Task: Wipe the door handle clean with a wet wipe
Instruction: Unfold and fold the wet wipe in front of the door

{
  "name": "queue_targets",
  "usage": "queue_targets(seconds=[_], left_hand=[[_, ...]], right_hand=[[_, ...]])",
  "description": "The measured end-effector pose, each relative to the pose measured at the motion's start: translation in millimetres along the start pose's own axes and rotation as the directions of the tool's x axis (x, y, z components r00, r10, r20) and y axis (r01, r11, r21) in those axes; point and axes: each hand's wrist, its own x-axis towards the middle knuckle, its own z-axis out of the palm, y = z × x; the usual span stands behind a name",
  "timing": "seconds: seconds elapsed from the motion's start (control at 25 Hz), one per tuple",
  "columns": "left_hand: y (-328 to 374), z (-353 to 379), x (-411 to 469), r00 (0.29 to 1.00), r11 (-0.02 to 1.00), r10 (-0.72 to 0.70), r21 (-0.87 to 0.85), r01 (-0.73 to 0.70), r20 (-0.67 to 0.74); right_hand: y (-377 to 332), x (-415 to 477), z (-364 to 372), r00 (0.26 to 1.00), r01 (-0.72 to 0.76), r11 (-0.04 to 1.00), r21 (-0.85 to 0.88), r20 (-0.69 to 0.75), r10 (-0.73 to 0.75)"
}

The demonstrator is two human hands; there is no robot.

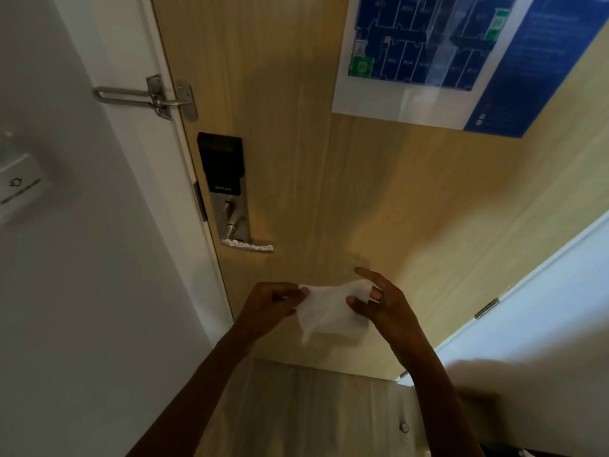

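White wet wipe (pixel 329 311) is hanging stretched at lower centre, the left hand (pixel 270 308) pinching one edge and the right hand (pixel 385 301) pinching the other. Both are readying it; the door handle (pixel 247 245), up and left, is waiting untouched. Next, one hand likely needs to carry it there.

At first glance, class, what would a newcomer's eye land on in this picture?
Probably the white wet wipe, stretched between the left hand and right hand low in the middle. Next, the silver door handle just above them, then the blue floor plan on the door's upper right.
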Motion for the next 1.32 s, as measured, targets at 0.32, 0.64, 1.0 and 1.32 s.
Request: queue_targets(seconds=[0.32,0.64,1.0,1.32], left_hand=[[10.2,9.4,-27.6,0.993,0.998,-0.022,-0.062,0.015,-0.114],[42.0,-19.3,-44.0,0.989,0.993,0.038,0.112,-0.022,-0.14],[37.9,-70.2,-27.3,0.991,0.995,0.078,-0.051,-0.084,-0.11],[-0.1,-122.4,16.7,0.999,1.0,-0.001,-0.012,0.0,-0.04]], right_hand=[[7.8,-12.1,-3.3,0.977,-0.173,0.982,0.077,0.137,0.161],[1.6,-6.2,42.3,0.882,-0.442,0.842,0.309,0.323,0.345],[-27.1,17.7,83.8,0.971,-0.207,0.894,0.397,0.198,0.137],[-27.5,38.4,130.6,0.992,-0.098,0.991,0.086,-0.076,0.105]])
